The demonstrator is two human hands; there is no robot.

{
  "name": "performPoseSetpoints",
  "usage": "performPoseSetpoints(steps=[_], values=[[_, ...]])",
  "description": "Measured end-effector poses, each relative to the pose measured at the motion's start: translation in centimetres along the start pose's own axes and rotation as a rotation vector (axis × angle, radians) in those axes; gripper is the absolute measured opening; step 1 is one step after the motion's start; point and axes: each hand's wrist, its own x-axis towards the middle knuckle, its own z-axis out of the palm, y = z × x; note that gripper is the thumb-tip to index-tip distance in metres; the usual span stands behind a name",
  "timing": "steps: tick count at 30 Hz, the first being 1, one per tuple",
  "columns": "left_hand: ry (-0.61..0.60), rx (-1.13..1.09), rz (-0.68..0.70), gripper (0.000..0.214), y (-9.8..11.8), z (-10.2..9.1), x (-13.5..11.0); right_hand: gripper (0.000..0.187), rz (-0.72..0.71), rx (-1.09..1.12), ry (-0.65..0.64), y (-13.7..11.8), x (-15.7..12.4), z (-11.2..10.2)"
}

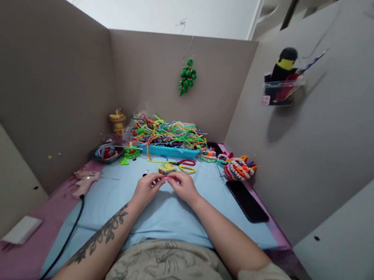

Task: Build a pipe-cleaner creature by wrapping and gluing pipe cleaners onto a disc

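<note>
My left hand (147, 187) and my right hand (183, 185) meet over the light blue mat (168, 213), fingers curled and pinched together on a small pink piece (165, 179) between them. Just beyond the fingertips lies a small yellow woven piece (167, 168) made of coloured cord. Red-handled scissors (185, 162) and a yellow loop (187, 170) lie a little farther back.
A blue tray (168, 151) heaped with coloured cords stands at the back. A dark bowl (107, 152) sits back left, woven pieces (239, 168) back right. A black phone (247, 201) lies at the right, and a black cable (66, 239) runs at the left. Grey partition walls enclose the desk.
</note>
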Motion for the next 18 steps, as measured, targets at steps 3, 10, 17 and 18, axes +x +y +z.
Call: performPoseSetpoints(steps=[3, 10, 17, 18], values=[[-0.012, 0.034, 0.017, 0.018, -0.06, 0.02, -0.02, 0.018, -0.005, 0.011, -0.023, -0.08, -0.04, 0.22], [0.004, 0.08, -0.01, 0.019, 0.05, -0.03, 0.19, 0.013, -0.041, -0.036, 0.032, -0.18, 0.11, -0.15], [0.014, 0.058, -0.037, 0.016, 0.19, -0.12, 0.18, 0.016, -0.033, -0.041, 0.032, 0.22, 0.07, -0.01], [0.021, 0.058, -0.045, 0.016, 0.15, -0.14, 0.15, 0.016, -0.026, -0.04, 0.035, 0.29, 0.05, 0.03]])
